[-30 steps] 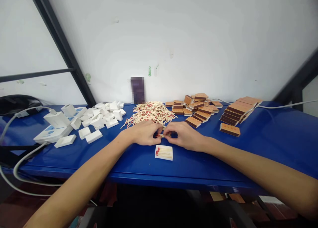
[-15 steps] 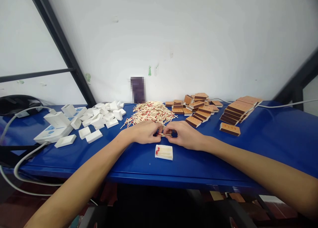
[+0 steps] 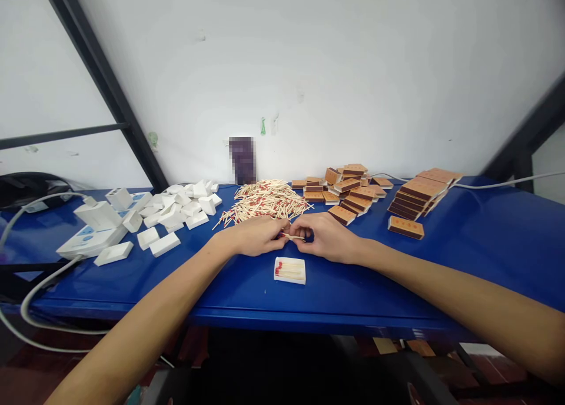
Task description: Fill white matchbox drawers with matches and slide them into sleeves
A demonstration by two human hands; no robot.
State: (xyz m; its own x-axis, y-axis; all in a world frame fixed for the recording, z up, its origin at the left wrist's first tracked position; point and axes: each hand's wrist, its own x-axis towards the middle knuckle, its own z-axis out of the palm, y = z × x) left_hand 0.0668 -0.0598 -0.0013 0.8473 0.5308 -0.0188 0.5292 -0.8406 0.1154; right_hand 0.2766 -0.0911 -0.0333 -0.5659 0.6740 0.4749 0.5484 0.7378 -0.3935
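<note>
My left hand (image 3: 265, 235) and my right hand (image 3: 321, 235) meet just in front of a heap of loose matches (image 3: 271, 200). Both are closed, pinching a few matches (image 3: 292, 236) between their fingertips; red heads show by the left fingers and pale sticks run toward the right ones. How many they hold is partly hidden by the fingers. Nearer the table's front edge, below the hands, lies a white matchbox tray (image 3: 302, 279) with several matches in it, their red heads to the left.
White matchbox trays (image 3: 165, 244) lie scattered at the left beside a white power strip (image 3: 88, 240) with a charger and cables. Matchboxes (image 3: 353, 185) are piled at the back right, with a neat stack (image 3: 417, 196) and a single matchbox (image 3: 406, 227) further right. The blue table (image 3: 344, 302) meets a wall.
The view has shifted slightly. Both hands stay together at nearly the same spot, the fingertips adjusting a little on the matches. The tray in front has not visibly changed.
</note>
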